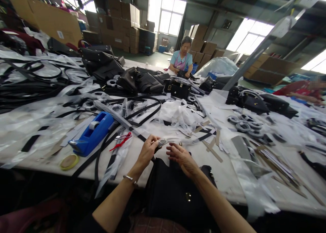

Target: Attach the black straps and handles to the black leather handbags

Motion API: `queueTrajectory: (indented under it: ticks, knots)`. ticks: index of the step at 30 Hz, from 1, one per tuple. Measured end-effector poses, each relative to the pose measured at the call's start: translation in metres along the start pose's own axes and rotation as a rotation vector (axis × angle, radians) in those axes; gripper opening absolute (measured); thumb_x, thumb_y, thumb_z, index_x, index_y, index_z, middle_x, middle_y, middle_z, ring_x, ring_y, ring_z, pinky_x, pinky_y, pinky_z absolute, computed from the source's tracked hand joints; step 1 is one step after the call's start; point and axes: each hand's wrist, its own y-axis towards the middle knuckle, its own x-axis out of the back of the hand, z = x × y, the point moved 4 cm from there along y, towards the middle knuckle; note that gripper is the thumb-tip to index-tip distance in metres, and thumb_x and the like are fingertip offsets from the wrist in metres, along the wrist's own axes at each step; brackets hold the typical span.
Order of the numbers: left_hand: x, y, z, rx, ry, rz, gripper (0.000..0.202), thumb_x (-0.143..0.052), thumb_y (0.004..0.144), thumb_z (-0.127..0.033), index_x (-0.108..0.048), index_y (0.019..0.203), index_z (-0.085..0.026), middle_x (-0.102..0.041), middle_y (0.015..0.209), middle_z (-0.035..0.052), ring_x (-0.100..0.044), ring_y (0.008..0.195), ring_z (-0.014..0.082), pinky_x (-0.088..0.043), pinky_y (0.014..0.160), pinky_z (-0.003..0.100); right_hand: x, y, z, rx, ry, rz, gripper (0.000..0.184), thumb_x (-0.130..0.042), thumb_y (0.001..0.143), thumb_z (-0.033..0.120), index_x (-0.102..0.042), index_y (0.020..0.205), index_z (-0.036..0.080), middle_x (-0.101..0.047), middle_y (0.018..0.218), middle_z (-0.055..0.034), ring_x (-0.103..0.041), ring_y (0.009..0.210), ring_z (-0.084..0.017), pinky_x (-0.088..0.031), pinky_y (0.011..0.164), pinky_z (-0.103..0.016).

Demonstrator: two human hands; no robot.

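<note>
A black handbag with a small brass clasp lies against the table's near edge, partly on my lap. My left hand is closed in a pinch on a small shiny metal fitting just above the bag's top. My right hand rests on the bag's upper edge beside it, fingers curled and pinched together; what they hold is too small to make out. A black strap loops across the table beyond my hands.
A blue tape dispenser, red snips and a yellow tape roll lie to the left. Plastic wrap, straps and black bags cover the white table. Tape rolls sit at right. A person works opposite; cardboard boxes behind.
</note>
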Motion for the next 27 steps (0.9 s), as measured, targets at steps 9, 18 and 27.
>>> queueTrajectory:
  ticks: [9, 18, 27]
  knots:
    - [0.035, 0.004, 0.039, 0.171, -0.472, -0.164, 0.029, -0.072, 0.072, -0.023, -0.043, 0.074, -0.018, -0.062, 0.09, 0.0022, -0.067, 0.1, 0.0219, -0.059, 0.081, 0.036, -0.027, 0.018, -0.026, -0.059, -0.212, 0.072, 0.049, -0.081, 0.067, 0.043, -0.07, 0.109, 0.02, -0.072, 0.099, -0.0053, -0.068, 0.084, -0.018, -0.049, 0.073, -0.029]
    - [0.029, -0.023, 0.053, 0.076, -0.1, -0.201, 0.025, -0.061, 0.085, -0.037, -0.042, 0.08, -0.021, -0.06, 0.08, 0.0005, -0.068, 0.088, 0.0218, -0.057, 0.069, 0.033, -0.027, 0.033, -0.032, -0.007, -0.31, 0.029, 0.035, -0.079, 0.067, 0.04, -0.072, 0.095, 0.02, -0.073, 0.083, -0.0027, -0.065, 0.071, -0.016, -0.044, 0.056, -0.025]
    - [0.03, -0.064, 0.036, -0.061, 0.532, 0.04, 0.012, -0.05, 0.085, -0.026, -0.048, 0.073, -0.023, -0.066, 0.082, 0.0037, -0.062, 0.079, 0.0219, -0.047, 0.076, 0.034, 0.009, 0.047, -0.02, 0.095, -0.465, -0.148, 0.044, -0.056, 0.082, 0.057, -0.066, 0.099, 0.018, -0.07, 0.091, -0.0094, -0.068, 0.07, -0.019, -0.05, 0.055, -0.029]
